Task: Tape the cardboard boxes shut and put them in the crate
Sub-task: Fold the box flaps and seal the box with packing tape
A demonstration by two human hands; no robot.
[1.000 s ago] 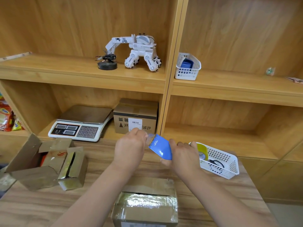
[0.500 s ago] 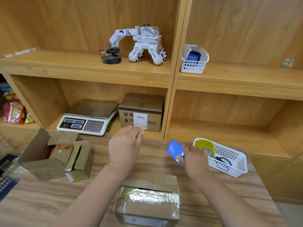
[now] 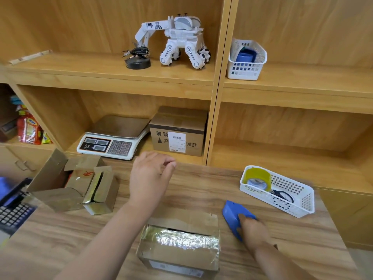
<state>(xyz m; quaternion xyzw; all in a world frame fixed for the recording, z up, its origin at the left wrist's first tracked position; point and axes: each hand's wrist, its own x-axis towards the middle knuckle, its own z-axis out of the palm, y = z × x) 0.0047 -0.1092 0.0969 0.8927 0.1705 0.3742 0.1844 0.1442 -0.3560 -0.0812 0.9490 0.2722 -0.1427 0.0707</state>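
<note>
Cardboard box (image 3: 179,247) is sitting on the desk (image 3: 60,239) at near centre, its top wrapped in shiny tape, one flap edge at the back showing a dark gap. I am seeing the right hand (image 3: 250,229) lying just right of the box, fingers curled down onto a blue tape dispenser (image 3: 232,217) that is resting on the desk; the hand is gripping its rear part. The left hand (image 3: 149,178) is hovering above the desk beyond the box, fingers loosely curled, thumb and forefinger tips nearly meeting, holding nothing I can make out. To the left, two more opened cardboard boxes (image 3: 80,184) are lying together, flaps up. To the right, a white basket (image 3: 298,207) is holding a roll of yellow tape (image 3: 258,176) and scissors (image 3: 282,197). A dark crate edge (image 3: 12,211) is showing at far left. On the shelf behind, a scale (image 3: 113,138) is sitting beside a labelled box (image 3: 179,132).
</note>
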